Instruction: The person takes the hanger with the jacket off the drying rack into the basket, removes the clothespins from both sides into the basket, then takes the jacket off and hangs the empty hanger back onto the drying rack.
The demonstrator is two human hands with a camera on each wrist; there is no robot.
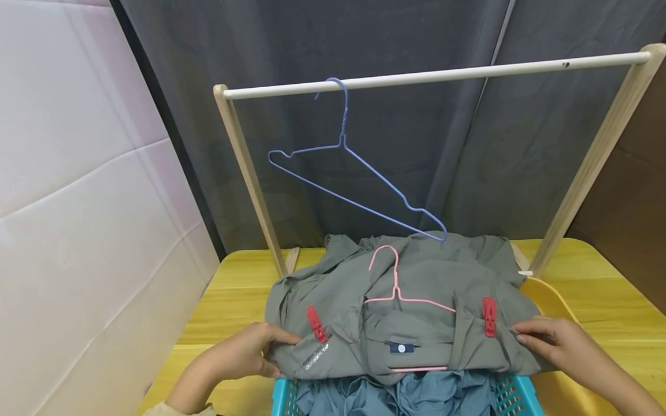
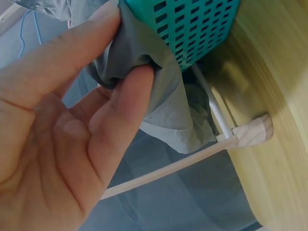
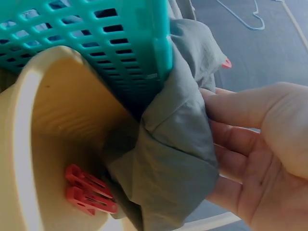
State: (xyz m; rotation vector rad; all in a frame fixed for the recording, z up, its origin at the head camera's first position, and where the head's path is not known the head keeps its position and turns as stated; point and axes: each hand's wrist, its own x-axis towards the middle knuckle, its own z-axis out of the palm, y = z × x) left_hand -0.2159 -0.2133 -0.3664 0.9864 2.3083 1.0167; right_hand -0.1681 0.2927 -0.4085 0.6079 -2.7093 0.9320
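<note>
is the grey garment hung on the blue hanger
No, the blue hanger hangs bare from the white rail, while the pink hanger is in the grey garment.

Between two hands point(image 1: 244, 349): one grey top point(image 1: 325, 280), two red clothespins point(image 1: 489, 316), one pink hanger point(image 1: 396, 293) (beyond, one blue hanger point(image 1: 343, 138)).

Tabletop point(image 1: 239, 297): yellow, wood-grained, far right corner rounded | teal perforated basket point(image 1: 281, 398) sits on near side | yellow tub point(image 1: 564, 398) just right of it | clothes rack point(image 1: 437, 75) stands towards back
</note>
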